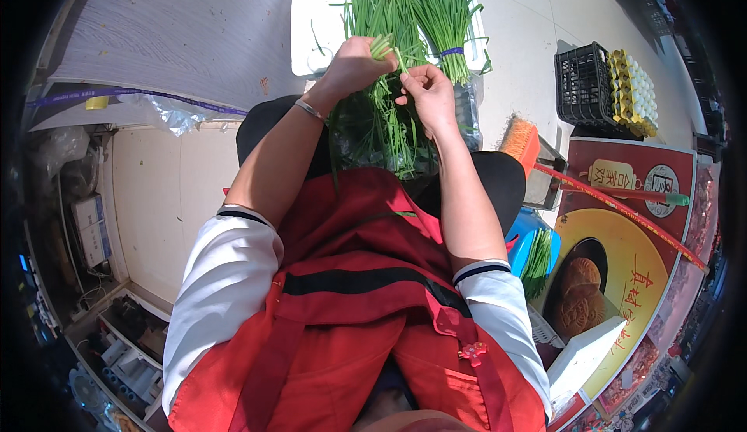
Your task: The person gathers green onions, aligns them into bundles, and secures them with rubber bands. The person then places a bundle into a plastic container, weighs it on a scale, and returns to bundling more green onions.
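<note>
My left hand (363, 65) is closed around the pale stem ends of a bunch of green Chinese chives. Close at its right, my right hand (429, 90) pinches a pale stem between thumb and fingers. Loose chives (379, 9) lie on a white foam box lid (306, 20) beyond the hands. Beside them rests a thick chive bundle (446, 17) tied with a purple band (452, 51). More chive leaves (402, 140) hang or lie below the hands, over clear plastic between my knees.
At right stand a black plastic crate (582, 84) and yellow trays of eggs (633, 90). An orange broom (522, 140) and its long red handle (618, 204) reach over a printed board. Chives lie in a blue container (516, 227). A grey wood-grain panel (192, 29) borders the left.
</note>
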A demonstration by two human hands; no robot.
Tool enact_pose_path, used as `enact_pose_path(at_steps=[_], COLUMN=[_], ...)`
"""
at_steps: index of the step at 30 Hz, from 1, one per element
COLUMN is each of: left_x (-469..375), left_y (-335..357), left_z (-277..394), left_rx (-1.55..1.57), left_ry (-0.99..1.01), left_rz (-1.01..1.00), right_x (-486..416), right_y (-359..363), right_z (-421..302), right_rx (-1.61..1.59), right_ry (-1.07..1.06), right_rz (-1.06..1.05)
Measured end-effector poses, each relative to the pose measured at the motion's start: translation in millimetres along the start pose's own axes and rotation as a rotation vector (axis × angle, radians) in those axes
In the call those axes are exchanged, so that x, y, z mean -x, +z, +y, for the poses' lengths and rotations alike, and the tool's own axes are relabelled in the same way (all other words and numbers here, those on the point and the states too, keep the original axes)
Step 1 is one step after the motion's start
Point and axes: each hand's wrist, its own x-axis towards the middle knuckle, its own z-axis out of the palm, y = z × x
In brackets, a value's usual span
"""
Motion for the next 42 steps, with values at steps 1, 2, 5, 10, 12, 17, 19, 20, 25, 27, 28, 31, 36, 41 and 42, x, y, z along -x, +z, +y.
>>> enact_pose_path(at_steps=[1, 2, 5, 10, 12, 17, 19, 20, 25, 27, 28, 31, 36, 41, 42], left_x=[0, 1, 1, 4, 4, 3, 4, 4, 6, 6, 5, 3, 0, 2, 4], left_y=[1, 0, -5, -13, -7, 4, 5, 4, 3, 3, 3, 4, 7, 2, 1], left_z=[1, 3, 9, 12, 12, 9, 9, 9, 10, 9, 9, 5, 1, 8, 10], left_rx=[-0.056, -0.012, 0.105, 0.263, 0.303, 0.286, 0.26, 0.262, 0.247, 0.2, 0.165, 0.069, -0.001, 0.387, 0.412], left_ry=[0.003, 0.018, 0.032, -0.01, -0.028, -0.059, -0.027, -0.009, 0.045, 0.064, 0.074, 0.098, 0.071, -0.135, -0.149], left_rz=[0.052, 0.089, 0.223, 0.095, 0.019, -0.035, -0.038, -0.045, -0.023, -0.005, 0.007, 0.045, 0.163, -0.018, -0.102], right_x=[0, 1, 2, 5, 5, 6, 5, 5, 5, 5, 5, 6, 7, 6, 6], right_y=[0, 0, -1, -4, -4, -1, -1, -2, -5, -4, -4, -4, -8, -6, -6], right_z=[0, -1, -3, -8, -8, -6, -6, -6, -8, -8, -8, -9, -13, -14, -14], right_rx=[-0.001, 0.002, -0.032, -0.163, -0.147, -0.049, -0.029, -0.034, -0.052, -0.075, -0.087, -0.138, -0.278, -0.328, -0.331], right_ry=[0.008, 0.018, 0.05, 0.119, 0.124, 0.056, 0.056, 0.049, 0.07, 0.072, 0.076, 0.102, 0.175, 0.209, 0.22], right_rz=[-0.005, -0.007, -0.024, -0.031, -0.047, -0.06, -0.056, -0.071, -0.124, -0.124, -0.12, -0.141, -0.211, -0.215, -0.211])
